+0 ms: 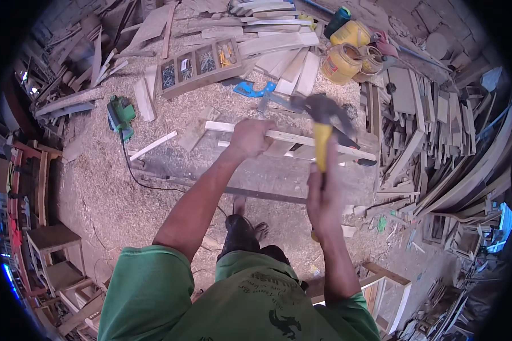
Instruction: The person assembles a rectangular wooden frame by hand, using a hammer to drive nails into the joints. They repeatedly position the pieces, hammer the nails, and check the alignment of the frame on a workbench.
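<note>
A long, pale wooden strip (347, 150) lies crosswise on the low workbench (210, 178). My left hand (250, 138) is closed around it left of its middle, with the knuckles up. In my right hand (324, 199) is a claw hammer (322, 145) with a yellow and dark handle. Its dark head is raised above the right part of the strip and blurred by motion. Under and beside the strip lie other short wood pieces, partly hidden by it. Whether a nail stands in the strip cannot be made out.
A divided wooden box (233, 68) holds nails and screws at the back. Beyond the strip lies a blue-handled saw (255, 89). A green corded power tool (119, 116) sits left, yellow jars (341, 63) back right. Stacked wood offcuts (418, 113) flank the right side; shavings cover the surroundings.
</note>
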Demonstrator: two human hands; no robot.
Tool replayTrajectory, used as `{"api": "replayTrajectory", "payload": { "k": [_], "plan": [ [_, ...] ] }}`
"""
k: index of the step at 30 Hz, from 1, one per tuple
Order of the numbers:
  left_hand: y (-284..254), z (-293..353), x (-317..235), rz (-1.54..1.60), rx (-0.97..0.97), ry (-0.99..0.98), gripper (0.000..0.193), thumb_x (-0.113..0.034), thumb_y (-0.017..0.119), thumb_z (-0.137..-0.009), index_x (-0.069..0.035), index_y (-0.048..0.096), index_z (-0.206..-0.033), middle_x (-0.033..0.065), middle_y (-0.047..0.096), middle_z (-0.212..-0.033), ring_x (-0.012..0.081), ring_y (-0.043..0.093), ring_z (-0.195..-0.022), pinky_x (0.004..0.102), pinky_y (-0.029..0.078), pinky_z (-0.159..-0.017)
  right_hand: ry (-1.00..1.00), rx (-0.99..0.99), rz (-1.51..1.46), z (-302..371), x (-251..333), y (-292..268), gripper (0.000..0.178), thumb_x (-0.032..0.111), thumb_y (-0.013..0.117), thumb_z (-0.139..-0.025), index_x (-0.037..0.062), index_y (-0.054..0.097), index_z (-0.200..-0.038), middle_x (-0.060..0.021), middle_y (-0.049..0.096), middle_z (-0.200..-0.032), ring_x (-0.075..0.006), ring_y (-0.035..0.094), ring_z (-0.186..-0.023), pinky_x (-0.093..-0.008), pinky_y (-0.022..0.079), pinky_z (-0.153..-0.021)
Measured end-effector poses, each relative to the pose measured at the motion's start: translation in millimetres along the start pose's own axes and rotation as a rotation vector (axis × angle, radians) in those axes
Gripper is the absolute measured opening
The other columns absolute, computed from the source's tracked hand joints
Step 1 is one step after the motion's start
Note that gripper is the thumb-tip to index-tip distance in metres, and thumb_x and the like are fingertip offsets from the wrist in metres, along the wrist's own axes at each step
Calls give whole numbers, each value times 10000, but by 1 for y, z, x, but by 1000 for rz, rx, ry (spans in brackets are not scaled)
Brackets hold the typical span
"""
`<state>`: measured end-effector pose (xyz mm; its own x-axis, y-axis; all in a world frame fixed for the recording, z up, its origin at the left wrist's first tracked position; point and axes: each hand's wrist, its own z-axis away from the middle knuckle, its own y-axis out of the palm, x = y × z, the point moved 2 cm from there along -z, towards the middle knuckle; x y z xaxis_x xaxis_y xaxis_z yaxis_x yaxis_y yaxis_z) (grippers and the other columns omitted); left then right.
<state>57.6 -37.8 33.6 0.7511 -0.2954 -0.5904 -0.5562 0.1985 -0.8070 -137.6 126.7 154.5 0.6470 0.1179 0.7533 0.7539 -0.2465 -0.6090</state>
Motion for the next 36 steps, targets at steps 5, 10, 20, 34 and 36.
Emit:
{"api": "replayTrajectory", "payload": {
  "k": [5, 10, 20, 34, 36],
  "plan": [
    [1, -1, -4, 4, 33, -6, 445, -258, 840, -846, -229, 771, -1284, 132, 818, -1082, 383, 773, -1058, 504, 596, -961, -406, -441, -298, -1, 10, -11, 321, 82, 623, -1091, 47, 528, -1395, -109, 621, -821, -244, 612, -654, -389, 493, -618],
    [-3, -6, -7, -32, 13, 29, 684, -249, 827, -850, -227, 648, -1510, 145, 814, -1157, 398, 763, -1100, 514, 587, -998, -2, 161, 273, 12, -55, 35, 688, 98, 609, -1115, 109, 343, -1750, -215, 675, -811, -337, 673, -654, -490, 517, -637],
    [-5, 0, -10, -40, 55, -14, 751, -238, 792, -876, -202, 580, -1595, 149, 819, -1108, 378, 771, -1081, 531, 525, -1090, -358, -277, 61, 2, -13, 5, 778, 17, 667, -1043, 42, 331, -1744, -234, 745, -927, -404, 676, -675, -475, 583, -693],
    [-7, 6, -17, 208, 1, 192, 463, -271, 800, -939, -265, 776, -1401, 59, 794, -1354, 334, 749, -1232, 463, 569, -1090, 618, -117, -628, 92, -103, -5, 367, 228, 702, -1108, -22, 709, -1377, 35, 577, -711, -56, 526, -562, -249, 427, -533],
    [-7, 5, -17, 306, -2, 123, 426, -271, 802, -963, -231, 786, -1387, 82, 812, -1305, 306, 771, -1180, 420, 585, -1038, 718, -220, -743, 112, -128, -10, 396, 237, 696, -1112, -35, 688, -1400, 23, 587, -718, -67, 543, -563, -255, 451, -534]
  ]
}}
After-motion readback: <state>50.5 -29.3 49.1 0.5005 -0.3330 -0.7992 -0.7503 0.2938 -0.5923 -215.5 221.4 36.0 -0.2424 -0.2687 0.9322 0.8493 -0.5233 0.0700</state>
